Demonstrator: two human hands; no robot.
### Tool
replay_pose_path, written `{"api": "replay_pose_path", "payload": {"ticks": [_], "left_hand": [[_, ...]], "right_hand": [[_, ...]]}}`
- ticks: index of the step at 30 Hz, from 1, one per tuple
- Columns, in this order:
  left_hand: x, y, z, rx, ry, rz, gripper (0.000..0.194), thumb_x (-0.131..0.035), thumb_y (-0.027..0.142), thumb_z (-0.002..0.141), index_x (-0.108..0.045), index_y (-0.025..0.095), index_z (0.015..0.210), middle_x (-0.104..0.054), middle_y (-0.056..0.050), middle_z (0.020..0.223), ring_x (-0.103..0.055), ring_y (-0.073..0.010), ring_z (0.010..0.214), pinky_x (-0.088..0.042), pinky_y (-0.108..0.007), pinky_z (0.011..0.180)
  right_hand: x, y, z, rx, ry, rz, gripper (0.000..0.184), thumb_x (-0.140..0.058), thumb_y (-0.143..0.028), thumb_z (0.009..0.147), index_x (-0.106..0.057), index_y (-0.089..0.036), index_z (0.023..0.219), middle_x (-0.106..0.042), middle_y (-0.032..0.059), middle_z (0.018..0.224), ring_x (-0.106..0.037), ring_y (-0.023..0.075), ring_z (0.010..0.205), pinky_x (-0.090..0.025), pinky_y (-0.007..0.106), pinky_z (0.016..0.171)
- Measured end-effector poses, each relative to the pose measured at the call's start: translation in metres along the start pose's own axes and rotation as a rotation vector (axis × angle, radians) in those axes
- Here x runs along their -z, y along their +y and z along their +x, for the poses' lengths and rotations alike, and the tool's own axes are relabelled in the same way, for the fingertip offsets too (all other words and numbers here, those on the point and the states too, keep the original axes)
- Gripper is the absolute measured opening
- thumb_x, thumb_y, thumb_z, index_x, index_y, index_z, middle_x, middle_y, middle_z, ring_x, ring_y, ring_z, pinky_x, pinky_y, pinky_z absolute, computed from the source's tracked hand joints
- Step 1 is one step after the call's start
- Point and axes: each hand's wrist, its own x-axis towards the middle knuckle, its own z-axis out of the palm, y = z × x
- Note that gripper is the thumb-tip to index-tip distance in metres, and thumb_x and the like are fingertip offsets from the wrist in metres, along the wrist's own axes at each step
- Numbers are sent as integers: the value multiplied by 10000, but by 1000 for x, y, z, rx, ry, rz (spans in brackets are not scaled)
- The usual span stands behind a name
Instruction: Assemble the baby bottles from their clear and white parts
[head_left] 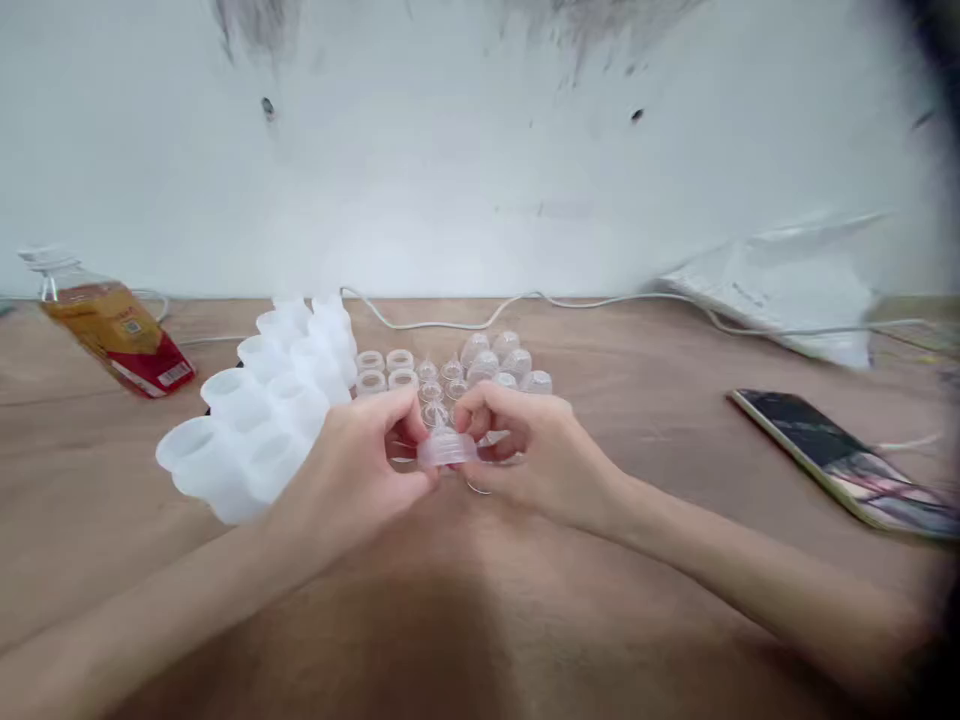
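My left hand (375, 450) and my right hand (529, 440) meet in the middle, both with fingers pinched on the sides of one translucent bottle collar (448, 449). A clear nipple tip stands up from its top. Just behind my hands are clear bottle nipples (428, 371) in rows. To their left lie several loose ring collars (370, 361), and to the right a cluster of clear domed caps (506, 350). My hands hide the nearest of these parts. Left of my left hand stand rows of frosted white bottles (232, 410) with open mouths.
A drink bottle (120, 330) with orange-red liquid stands at the far left. On the right are a phone (840, 460) and a white plastic bag (787, 285). A white cable (450, 325) runs along the wall (450, 180) behind the wooden table (630, 400).
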Motion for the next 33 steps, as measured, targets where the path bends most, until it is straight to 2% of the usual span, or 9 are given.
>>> {"api": "replay_pose_path", "payload": {"ticks": [5,8,12,17,22,30,33], "left_hand": [[-2,-3,1,-52,41,69,171,-521,83,632,-388,184,595,-512,60,573,-480,-83,531,-377,-187,484],[-4,-4,1,-74,74,62,164,-520,76,643,-403,183,603,-525,54,591,-494,-87,549,-390,-190,497],[-4,-4,2,-56,62,45,148,-514,90,680,-414,188,628,-544,45,632,-528,-98,587,-420,-201,527],[-2,-2,2,-94,83,119,146,-508,91,675,-412,188,623,-552,39,640,-537,-110,595,-435,-222,540],[-6,-4,0,-142,104,135,163,-499,50,661,-416,185,623,-526,38,636,-531,-110,608,-451,-232,575],[-10,-5,-1,-218,201,186,165,-506,30,667,-446,182,651,-522,40,640,-511,-99,591,-421,-210,536],[-10,-9,0,-258,221,249,157,-515,40,685,-447,181,674,-517,44,653,-498,-91,587,-398,-200,522]], "right_hand": [[0,1,-2,81,23,-98,220,-549,-11,603,-467,-177,721,-513,-44,668,-475,42,592,-433,90,490],[2,2,-2,136,26,-154,208,-519,-18,638,-461,-182,752,-516,-34,707,-483,50,617,-469,113,534],[1,2,-3,172,40,-254,185,-496,-33,674,-463,-180,782,-514,-9,780,-482,59,657,-498,132,576],[-2,2,-4,203,117,-266,217,-494,-10,642,-471,-174,782,-530,-23,749,-498,52,639,-509,129,619],[-7,4,-7,204,157,-289,182,-507,-36,654,-466,-179,759,-528,-35,699,-493,51,605,-515,133,602],[-11,4,-6,198,267,-269,183,-510,-35,649,-460,-189,734,-516,-58,661,-497,38,581,-505,110,584],[-9,8,-3,175,232,-251,203,-493,-22,647,-455,-189,757,-523,-54,688,-509,36,597,-500,104,591]]}}
